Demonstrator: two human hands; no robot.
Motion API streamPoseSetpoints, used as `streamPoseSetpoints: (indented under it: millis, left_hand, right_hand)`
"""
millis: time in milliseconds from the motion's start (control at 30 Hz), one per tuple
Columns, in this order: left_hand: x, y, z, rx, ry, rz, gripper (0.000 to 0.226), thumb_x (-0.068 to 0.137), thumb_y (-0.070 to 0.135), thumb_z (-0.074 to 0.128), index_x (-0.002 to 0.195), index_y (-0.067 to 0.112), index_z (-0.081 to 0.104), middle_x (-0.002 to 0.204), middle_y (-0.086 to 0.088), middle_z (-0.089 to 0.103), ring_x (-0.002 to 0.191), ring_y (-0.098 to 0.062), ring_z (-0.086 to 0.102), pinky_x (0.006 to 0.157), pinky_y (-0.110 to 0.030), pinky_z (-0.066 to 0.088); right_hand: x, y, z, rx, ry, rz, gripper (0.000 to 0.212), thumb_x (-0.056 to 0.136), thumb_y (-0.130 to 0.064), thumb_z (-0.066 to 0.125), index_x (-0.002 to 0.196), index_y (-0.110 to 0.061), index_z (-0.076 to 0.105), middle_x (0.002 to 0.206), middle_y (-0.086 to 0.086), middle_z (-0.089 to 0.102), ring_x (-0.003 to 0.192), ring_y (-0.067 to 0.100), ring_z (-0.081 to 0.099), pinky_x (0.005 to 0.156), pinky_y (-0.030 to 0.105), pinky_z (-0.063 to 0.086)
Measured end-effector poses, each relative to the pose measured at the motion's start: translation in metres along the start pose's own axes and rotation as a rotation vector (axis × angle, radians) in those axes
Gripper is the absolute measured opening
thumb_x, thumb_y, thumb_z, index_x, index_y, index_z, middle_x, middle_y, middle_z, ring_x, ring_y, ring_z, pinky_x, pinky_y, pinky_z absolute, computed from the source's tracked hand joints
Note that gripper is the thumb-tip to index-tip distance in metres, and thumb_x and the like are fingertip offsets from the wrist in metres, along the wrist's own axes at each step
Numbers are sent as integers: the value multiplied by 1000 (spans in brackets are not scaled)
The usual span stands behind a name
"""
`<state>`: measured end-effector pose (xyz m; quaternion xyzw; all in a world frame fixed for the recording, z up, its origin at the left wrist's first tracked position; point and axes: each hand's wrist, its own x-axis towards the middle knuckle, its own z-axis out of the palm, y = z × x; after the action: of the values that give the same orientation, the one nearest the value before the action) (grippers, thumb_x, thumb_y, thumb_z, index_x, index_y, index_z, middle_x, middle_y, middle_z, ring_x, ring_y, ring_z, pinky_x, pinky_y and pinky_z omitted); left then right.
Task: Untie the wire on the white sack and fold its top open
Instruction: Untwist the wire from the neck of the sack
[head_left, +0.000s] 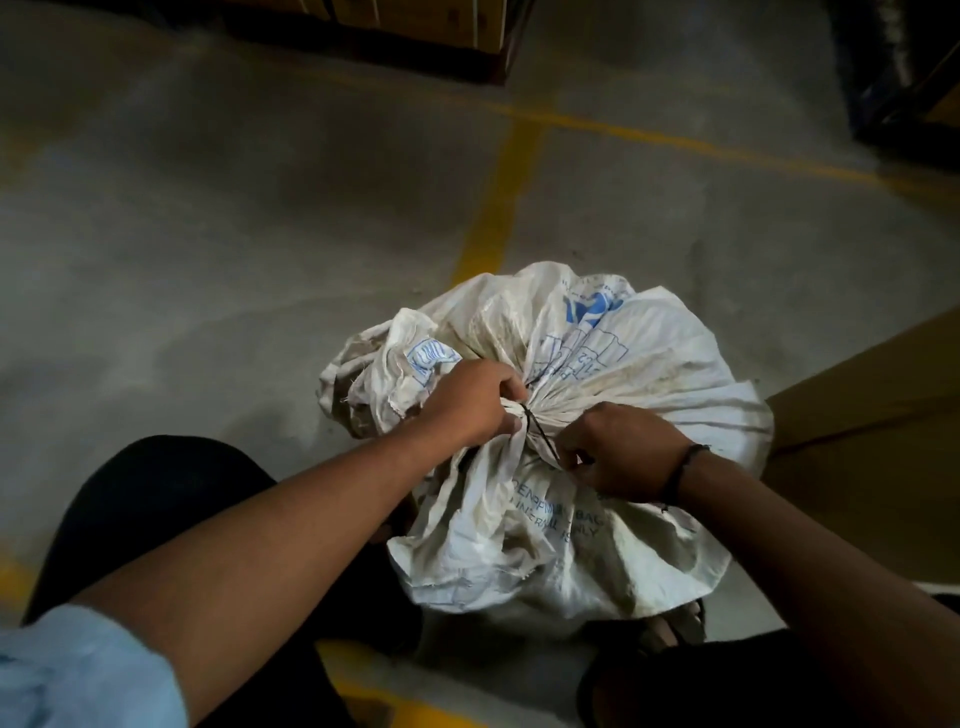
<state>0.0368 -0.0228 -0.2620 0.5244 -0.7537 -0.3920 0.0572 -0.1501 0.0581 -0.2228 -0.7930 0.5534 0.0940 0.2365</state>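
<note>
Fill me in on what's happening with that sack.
A person is working on a white sack on the concrete floor. The left hand grips the sack's bunched neck, while the right hand pinches the end of the dark wire tied round it. The neck is gathered, so the top is not yet open.

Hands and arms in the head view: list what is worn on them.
The left hand and right hand are both ungloved. A light blue sleeve sits high on the left arm and leaves the forearm uncovered. A thin dark band circles the right wrist. No right sleeve shows.
</note>
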Motion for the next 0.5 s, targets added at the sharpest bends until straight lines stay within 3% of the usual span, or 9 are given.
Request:
streamPoseSetpoints:
  millis: [100, 267, 400, 500]
  left_hand:
    - [8, -2, -1, -19, -34, -14, 33, 68, 15, 94, 97, 21, 79, 104, 8, 75, 94, -8, 70, 88, -29, 56]
    - [15, -13, -3, -65, -57, -34, 33, 66, 15, 94, 94, 24, 80, 96, 14, 75, 87, 0, 67, 73, -13, 47]
    - [15, -17, -7, -98, -82, -26, 32, 67, 17, 94, 95, 24, 80, 98, 12, 76, 89, -3, 69, 81, -24, 54]
    - [17, -18, -8, -86, -96, 2, 29, 68, 19, 94, 93, 24, 80, 99, 12, 77, 89, 0, 68, 80, -21, 51]
  right_hand:
    - [16, -4, 2, -2, -97, -39, 10, 78, -21, 61, 72, -27, 55, 79, 2, 59, 83, 30, 62, 63, 33, 46]
    - [36, -10, 12, 12, -142, -72, 19, 78, -20, 61, 64, -25, 48, 64, -9, 40, 77, 28, 60, 59, 28, 32]
    - [45, -9, 8, 4, -181, -109, 15, 76, -21, 64, 65, -26, 54, 62, -8, 41, 75, 24, 57, 58, 29, 36]
    - [48, -1, -6, 40, -257, -114, 7, 75, -23, 72, 73, -23, 65, 66, -8, 50, 76, 19, 57, 63, 29, 43]
